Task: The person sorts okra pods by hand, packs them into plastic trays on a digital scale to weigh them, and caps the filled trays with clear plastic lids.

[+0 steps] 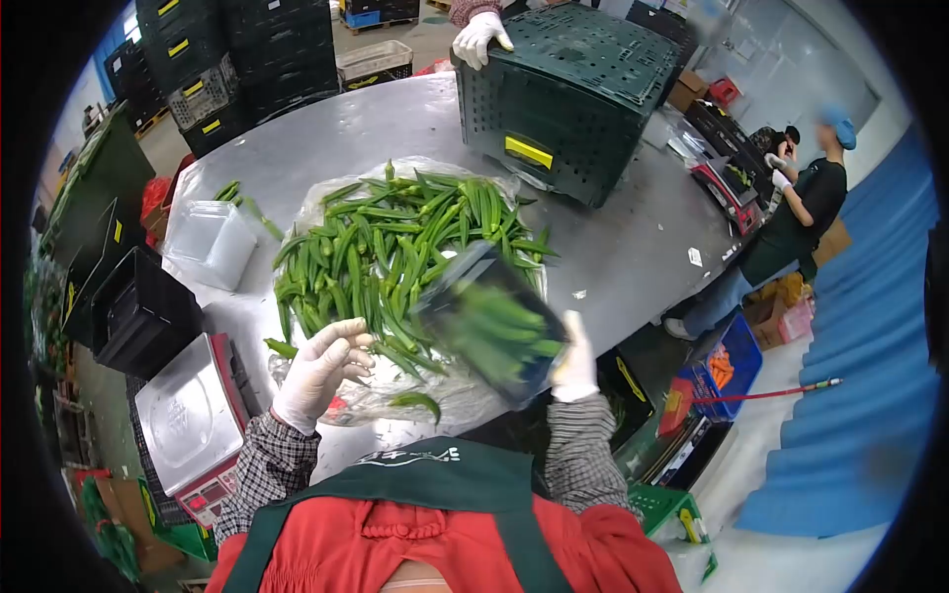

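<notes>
My gloved right hand (574,360) grips the right side of a black plastic tray (457,306), which is tilted and smeared by motion. Several green okra pods lie inside that tray. My gloved left hand (324,372) hovers at the near left edge of a big okra pile (381,237), its fingers loosely bent and apart with nothing seen between them. The pile rests on a clear plastic sheet (465,400) on the metal table. A single okra pod (416,403) lies on the sheet between my hands, and another okra pod (281,348) is just left of my left hand.
A weighing scale (193,415) stands at left, beside black trays (143,311) and a clear container (213,242). Another person's gloved hand (481,40) rests on a large dark green crate (563,109). A co-worker (806,212) stands at right, near a red scale (727,198).
</notes>
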`<state>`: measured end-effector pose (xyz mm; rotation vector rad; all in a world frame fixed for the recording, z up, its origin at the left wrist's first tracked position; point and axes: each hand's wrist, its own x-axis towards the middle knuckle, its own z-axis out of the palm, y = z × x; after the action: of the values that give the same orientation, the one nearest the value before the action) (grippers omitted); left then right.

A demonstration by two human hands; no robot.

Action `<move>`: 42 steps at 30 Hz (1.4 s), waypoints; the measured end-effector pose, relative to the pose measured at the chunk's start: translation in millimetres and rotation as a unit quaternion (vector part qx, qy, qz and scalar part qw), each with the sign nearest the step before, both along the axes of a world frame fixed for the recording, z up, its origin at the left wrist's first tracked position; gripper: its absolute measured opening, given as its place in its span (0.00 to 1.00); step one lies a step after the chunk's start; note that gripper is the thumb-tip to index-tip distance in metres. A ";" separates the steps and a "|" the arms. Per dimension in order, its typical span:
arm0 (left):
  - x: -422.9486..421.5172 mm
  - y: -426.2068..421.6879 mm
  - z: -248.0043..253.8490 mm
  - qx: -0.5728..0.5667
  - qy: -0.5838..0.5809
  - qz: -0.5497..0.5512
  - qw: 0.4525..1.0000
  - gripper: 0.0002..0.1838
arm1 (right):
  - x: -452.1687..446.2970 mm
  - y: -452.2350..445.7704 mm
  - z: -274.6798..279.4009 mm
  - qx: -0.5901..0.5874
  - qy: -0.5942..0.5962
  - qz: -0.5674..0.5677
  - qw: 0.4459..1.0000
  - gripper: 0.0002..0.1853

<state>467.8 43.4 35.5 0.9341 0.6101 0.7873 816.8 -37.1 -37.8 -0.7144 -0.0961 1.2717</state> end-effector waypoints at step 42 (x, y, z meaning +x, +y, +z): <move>-367.0 154.8 27.3 0.224 0.791 0.319 0.472 0.22 | 164.8 17.5 -19.2 -0.263 -0.466 -0.036 0.844 0.16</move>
<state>100.8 198.2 62.8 1.8920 2.6398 0.4644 981.6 -19.7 -57.0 -1.7638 -0.5210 0.7664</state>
